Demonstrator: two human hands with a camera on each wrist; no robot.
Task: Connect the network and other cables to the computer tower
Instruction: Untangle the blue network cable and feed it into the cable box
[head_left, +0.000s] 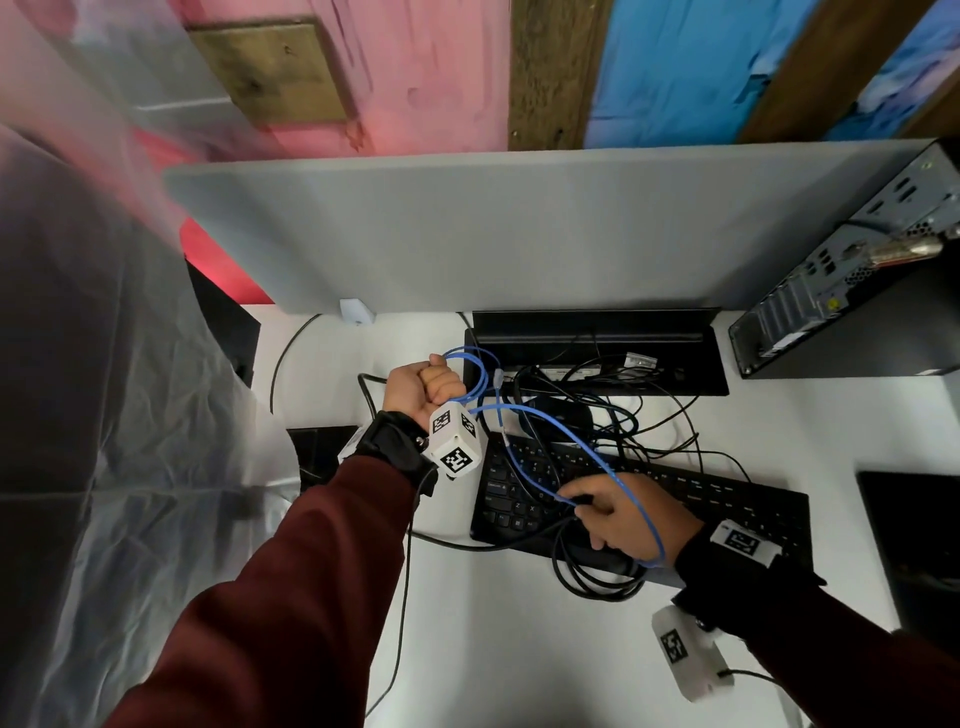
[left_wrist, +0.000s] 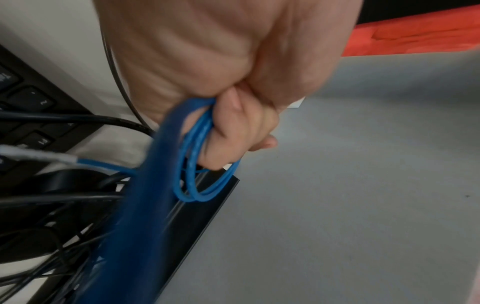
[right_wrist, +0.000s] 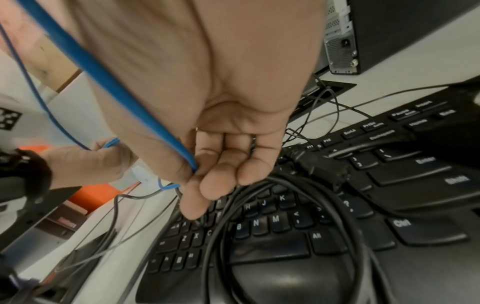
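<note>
A person in dark red sleeves leans over a white worktop with both arms stretched forward. The left hand is raised above the worktop, left of centre, closed in a fist, thumb side up. It grips several loops of a blue network cable; the left wrist view shows the loops hanging from the curled fingers. From that fist the blue cable arcs right and towards the near side, crossing over the back of the right hand to its wrist. The right hand is lower, palm down over a black keyboard, with thumb and forefinger pinching the blue cable; the right wrist view shows the other fingers only loosely bent. A coil of black cables lies on the keyboard's near edge below that hand, and more black cables tangle beyond the keyboard. The computer tower stands at the far right of the worktop, well apart from both hands, its rear ports facing left. A grey partition runs along the far edge.
</note>
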